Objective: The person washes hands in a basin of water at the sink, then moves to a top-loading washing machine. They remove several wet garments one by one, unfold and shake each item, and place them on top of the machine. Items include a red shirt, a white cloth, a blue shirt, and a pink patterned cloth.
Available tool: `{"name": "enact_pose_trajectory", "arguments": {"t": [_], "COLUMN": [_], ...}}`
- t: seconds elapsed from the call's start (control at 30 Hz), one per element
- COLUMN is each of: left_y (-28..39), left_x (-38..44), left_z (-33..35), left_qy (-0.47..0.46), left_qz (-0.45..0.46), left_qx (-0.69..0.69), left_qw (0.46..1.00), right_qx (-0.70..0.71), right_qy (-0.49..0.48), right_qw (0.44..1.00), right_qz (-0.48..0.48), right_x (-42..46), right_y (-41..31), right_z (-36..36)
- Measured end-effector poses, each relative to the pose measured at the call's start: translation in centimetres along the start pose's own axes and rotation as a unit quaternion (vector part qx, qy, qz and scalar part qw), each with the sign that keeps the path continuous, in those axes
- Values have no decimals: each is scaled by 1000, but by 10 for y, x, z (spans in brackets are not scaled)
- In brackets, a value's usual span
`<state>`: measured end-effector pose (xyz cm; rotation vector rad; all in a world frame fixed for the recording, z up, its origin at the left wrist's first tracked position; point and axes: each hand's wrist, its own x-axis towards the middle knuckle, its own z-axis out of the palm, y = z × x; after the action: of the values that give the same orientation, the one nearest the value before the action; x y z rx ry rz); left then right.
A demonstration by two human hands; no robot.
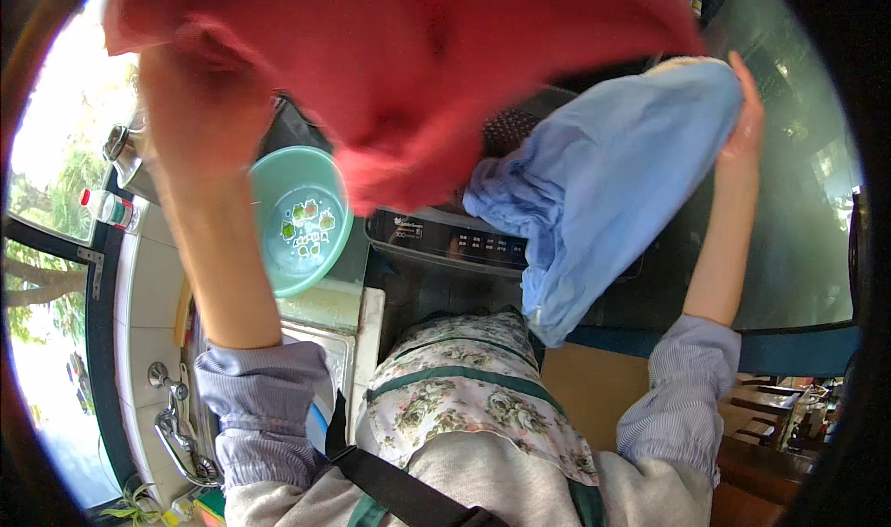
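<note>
A red cloth (418, 60) spreads across the top of the view, blurred, above a black top-loading washing machine (445, 238). My left hand (209, 53) is raised at the upper left, against the red cloth; its fingers are blurred and partly covered by the fabric. At the right, my right hand (747, 119) grips the upper end of a light blue cloth (612, 158), which hangs down over the machine's front edge and control panel. Part of the machine's dark perforated drum (511, 131) shows between the two cloths.
A green plastic basin (299, 276) stands left of the machine, above a sink edge (348, 349). A wall faucet (182, 436) is at lower left. A plastic bottle (111, 208) with a red cap and a metal pot (125, 154) stand by the window. A dark glossy panel (793, 248) rises at right.
</note>
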<state>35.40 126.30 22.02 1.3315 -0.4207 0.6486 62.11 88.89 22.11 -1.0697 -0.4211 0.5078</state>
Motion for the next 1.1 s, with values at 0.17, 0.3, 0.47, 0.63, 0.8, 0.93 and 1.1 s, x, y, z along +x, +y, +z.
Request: {"name": "enact_pose_trajectory", "arguments": {"t": [0.17, 0.3, 0.47, 0.63, 0.8, 0.93, 1.1], "left_y": [67, 59, 43, -12, -30, -32, -15], "left_x": [-5, -26, -52, -32, -21, -15, -7], "left_z": [16, 32, 49, 83, 76, 53, 22], "left_qy": [-113, -57, 133, 95, 135, 150, 63], "left_qz": [-36, 8, -1, -124, -102, -142, -213], "left_qx": [-291, -169, 176, 523, 585, 578, 616], "left_qw": [949, 984, 975, 838, 793, 789, 756], "right_qx": [14, 14, -422, -552, -392, -431, -323], "right_qy": [5, 73, 25, -226, -360, -309, -183], "right_qw": [999, 997, 902, 798, 846, 848, 928], "right_qz": [44, -25, -84, -91, 5, 30, -32], "right_x": [54, 93, 99, 50, -49, -37, -3], "right_y": [55, 88, 146, 221, 182, 173, 108], "right_z": [37, 30, 5, -4, 57, 38, 10]}}
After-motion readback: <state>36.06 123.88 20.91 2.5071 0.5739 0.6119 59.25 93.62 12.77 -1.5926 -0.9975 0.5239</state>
